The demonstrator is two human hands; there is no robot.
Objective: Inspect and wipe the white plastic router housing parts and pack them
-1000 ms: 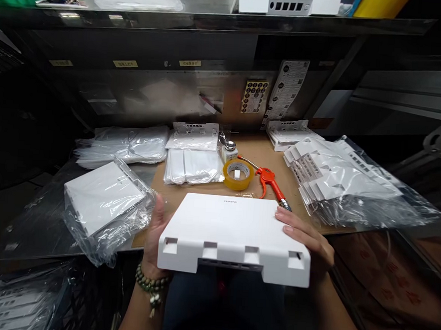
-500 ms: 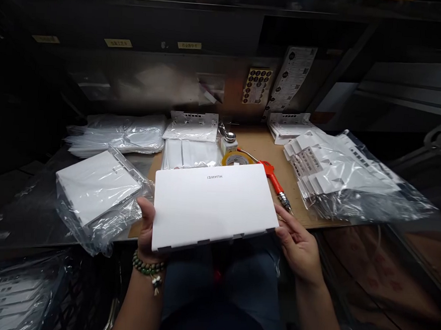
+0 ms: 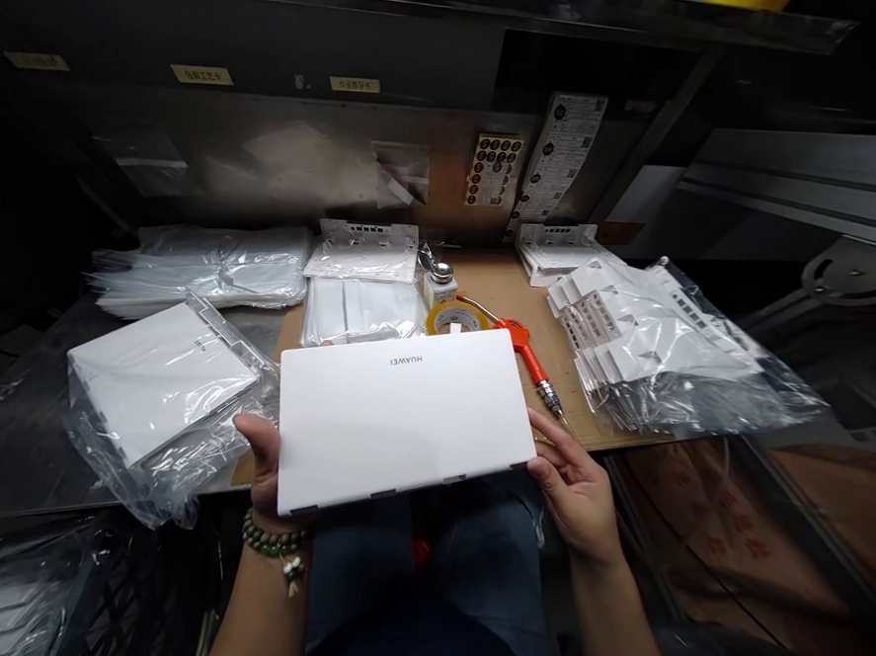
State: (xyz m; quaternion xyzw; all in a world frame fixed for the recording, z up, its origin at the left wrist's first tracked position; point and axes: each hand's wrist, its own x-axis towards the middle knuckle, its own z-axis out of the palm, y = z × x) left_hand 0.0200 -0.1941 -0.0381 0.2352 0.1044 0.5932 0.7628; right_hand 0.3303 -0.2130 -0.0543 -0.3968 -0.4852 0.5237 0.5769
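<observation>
A white rectangular plastic cover (image 3: 406, 425) with upside-down HUAWEI lettering is held above the table's front edge, slightly tilted. My left hand (image 3: 264, 466) supports its left end, thumb raised at the side and the other fingers hidden beneath. At the right end, my right hand (image 3: 573, 485) grips the near corner between thumb and fingers. Just behind the cover are a roll of yellow tape (image 3: 457, 317) and a red air blow gun (image 3: 522, 348). A small white bottle with a metal top (image 3: 441, 284) stands by the tape.
Bagged white panels (image 3: 164, 376) lie at left, and more bagged white parts (image 3: 652, 331) at right. Clear plastic bags (image 3: 211, 265) are piled at the back left. White parts (image 3: 364, 251) stand at the back. Sticker sheets (image 3: 494, 170) hang on the metal wall. A black crate (image 3: 146, 597) sits lower left.
The view has shifted a little, so the table things appear further left. Both hands keep their hold on the white cover, which stays in nearly the same pose.
</observation>
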